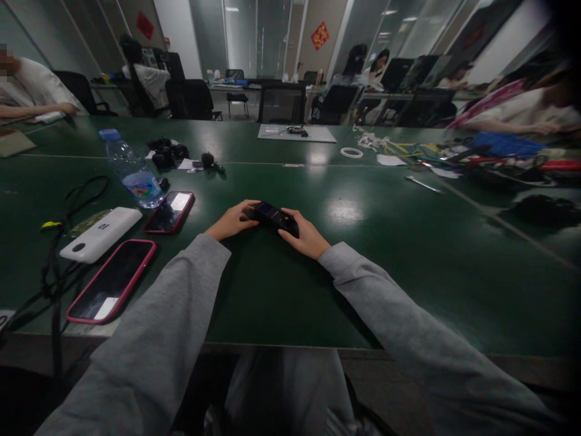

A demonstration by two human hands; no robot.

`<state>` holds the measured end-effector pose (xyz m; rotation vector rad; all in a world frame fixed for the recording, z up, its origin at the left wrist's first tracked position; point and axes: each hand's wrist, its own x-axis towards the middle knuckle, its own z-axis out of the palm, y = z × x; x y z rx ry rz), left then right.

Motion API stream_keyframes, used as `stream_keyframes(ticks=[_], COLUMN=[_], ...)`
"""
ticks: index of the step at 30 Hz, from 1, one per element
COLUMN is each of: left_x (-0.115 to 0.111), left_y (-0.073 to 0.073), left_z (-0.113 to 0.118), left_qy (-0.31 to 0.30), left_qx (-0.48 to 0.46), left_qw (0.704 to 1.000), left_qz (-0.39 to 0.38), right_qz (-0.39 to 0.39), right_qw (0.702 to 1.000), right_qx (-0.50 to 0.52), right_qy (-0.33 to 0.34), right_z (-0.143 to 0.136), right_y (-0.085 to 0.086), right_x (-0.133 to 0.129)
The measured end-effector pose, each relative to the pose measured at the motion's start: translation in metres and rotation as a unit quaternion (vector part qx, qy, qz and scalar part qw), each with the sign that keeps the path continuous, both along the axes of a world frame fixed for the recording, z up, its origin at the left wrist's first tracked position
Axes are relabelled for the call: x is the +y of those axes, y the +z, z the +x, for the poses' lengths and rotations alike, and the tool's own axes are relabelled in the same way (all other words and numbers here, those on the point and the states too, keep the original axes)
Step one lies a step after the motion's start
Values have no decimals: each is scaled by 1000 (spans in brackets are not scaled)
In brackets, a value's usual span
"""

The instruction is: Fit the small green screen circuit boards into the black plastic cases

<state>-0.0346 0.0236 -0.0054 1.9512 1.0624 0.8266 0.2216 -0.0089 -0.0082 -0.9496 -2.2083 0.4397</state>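
A small black handheld device (pixel 271 214) with a dark screen and some small light marks lies between my hands, low over the green table (pixel 272 290). My left hand (pixel 235 219) pinches its left end between thumb and fingers. Around its right end, my right hand (pixel 303 235) is closed, the thumb lying along the near side. The device slants down to the right, and my fingers cover part of it. Whether it rests on the tabletop or is slightly lifted, I cannot tell.
Left of my hands are two phones in red-pink cases (pixel 170 212), a white power bank (pixel 100 235), a water bottle (pixel 136 175) and black cables (pixel 53 266). Farther off lie black parts (pixel 167 152), a white tape ring (pixel 351 153), a wrench (pixel 423 184) and tangled wires (pixel 403 149). People sit around.
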Motion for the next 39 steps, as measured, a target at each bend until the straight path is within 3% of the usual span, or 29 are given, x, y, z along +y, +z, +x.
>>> stream_keyframes(ticks=[3, 8, 18, 39], left_x=[0, -5, -3, 1], left_y=[-3, 2, -2, -3], left_z=[2, 7, 5, 2], left_qy=[53, 73, 63, 37], left_qx=[20, 69, 95, 80], left_qw=[998, 994, 992, 995], left_qz=[22, 41, 53, 42], right_qz=[3, -9, 8, 40], right_qw=[1000, 999, 1000, 998], right_qx=[-8, -15, -25, -37], right_qy=[-24, -45, 14, 11], right_z=[0, 1, 0, -1], right_y=[-4, -5, -4, -4], right_x=[3, 4, 2, 2])
